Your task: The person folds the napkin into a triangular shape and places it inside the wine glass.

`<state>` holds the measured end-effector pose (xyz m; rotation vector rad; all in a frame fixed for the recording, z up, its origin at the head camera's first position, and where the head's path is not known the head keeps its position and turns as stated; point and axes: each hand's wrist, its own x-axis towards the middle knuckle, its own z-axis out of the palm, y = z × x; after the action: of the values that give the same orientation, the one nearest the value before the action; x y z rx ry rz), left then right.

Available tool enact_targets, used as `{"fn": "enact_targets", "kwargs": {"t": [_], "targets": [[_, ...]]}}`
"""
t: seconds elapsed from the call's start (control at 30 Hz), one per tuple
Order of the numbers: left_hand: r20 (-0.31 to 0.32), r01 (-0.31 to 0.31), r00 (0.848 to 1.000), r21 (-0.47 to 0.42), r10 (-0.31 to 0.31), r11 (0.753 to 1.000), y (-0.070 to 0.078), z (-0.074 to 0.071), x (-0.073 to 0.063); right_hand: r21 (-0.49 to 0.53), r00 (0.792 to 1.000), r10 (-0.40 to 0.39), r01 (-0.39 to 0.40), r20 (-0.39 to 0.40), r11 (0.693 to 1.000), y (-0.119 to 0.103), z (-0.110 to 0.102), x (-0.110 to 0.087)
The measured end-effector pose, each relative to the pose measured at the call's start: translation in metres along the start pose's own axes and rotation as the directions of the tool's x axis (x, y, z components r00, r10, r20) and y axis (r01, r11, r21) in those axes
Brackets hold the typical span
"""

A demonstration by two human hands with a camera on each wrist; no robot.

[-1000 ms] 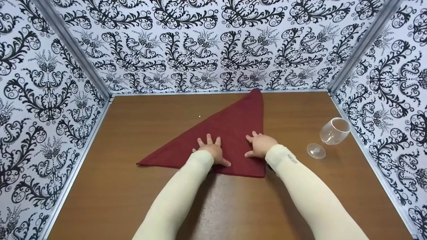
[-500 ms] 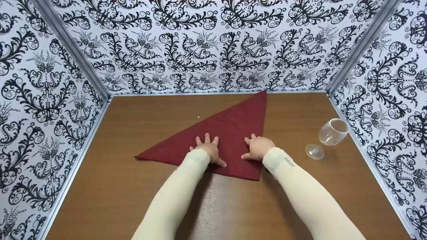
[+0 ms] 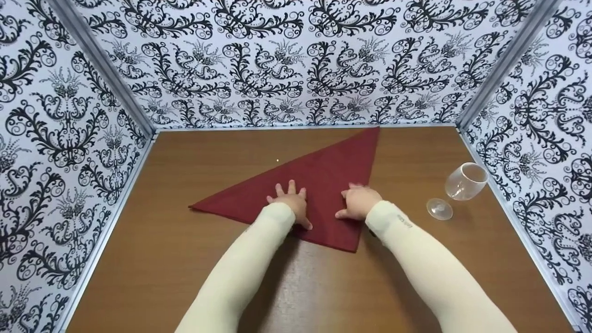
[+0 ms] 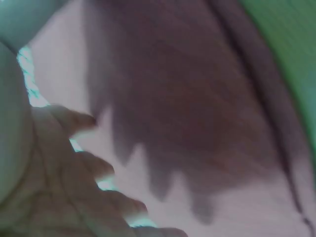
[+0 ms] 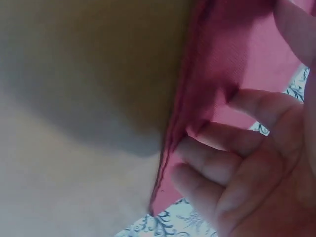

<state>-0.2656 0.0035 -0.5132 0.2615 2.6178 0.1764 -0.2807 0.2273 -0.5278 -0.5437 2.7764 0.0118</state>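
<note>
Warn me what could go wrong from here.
The wine glass stands right of the right sleeve: an outward swing might topple it. The far corner of the red cloth reaches the back edge of the table; pushing farther could crumple it against the wall. The right grip touches the cloth near its layered edge; layers might slip.

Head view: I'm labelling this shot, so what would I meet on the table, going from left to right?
Left corner of the red cloth, left hand, right hand, wine glass.
</note>
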Motion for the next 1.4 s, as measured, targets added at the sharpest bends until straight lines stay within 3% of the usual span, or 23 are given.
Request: {"fn": "enact_targets", "kwargs": {"t": [0.17,0.3,0.73,1.03,1.23,1.4], "targets": [[0.048,-0.076,0.996,0.012,0.076,0.997,0.018,0.012,-0.004,0.136,0.998,-0.051,0.047,0.023,0.99,0.015,0.002,0.007],[0.052,-0.059,0.997,0.02,0.058,0.998,0.018,0.018,-0.003,0.21,0.997,-0.058,0.044,0.058,0.977,0.019,0.009,0.011],[0.034,-0.133,0.99,-0.032,0.134,0.991,-0.003,0.012,0.0,0.103,1.0,0.005,-0.007,0.018,0.995,-0.002,0.013,0.003],[0.045,-0.164,0.985,-0.054,0.166,0.985,-0.011,0.01,0.004,0.064,1.0,-0.001,-0.001,0.017,0.998,-0.007,0.015,0.0],[0.04,-0.134,0.99,-0.008,0.135,0.991,-0.008,0.012,0.006,0.094,0.999,-0.04,0.041,-0.018,0.995,0.003,0.008,0.003],[0.047,-0.072,0.996,0.007,0.072,0.997,-0.008,0.017,0.005,0.174,0.999,-0.024,0.016,0.044,0.985,0.011,0.011,0.004]]}}
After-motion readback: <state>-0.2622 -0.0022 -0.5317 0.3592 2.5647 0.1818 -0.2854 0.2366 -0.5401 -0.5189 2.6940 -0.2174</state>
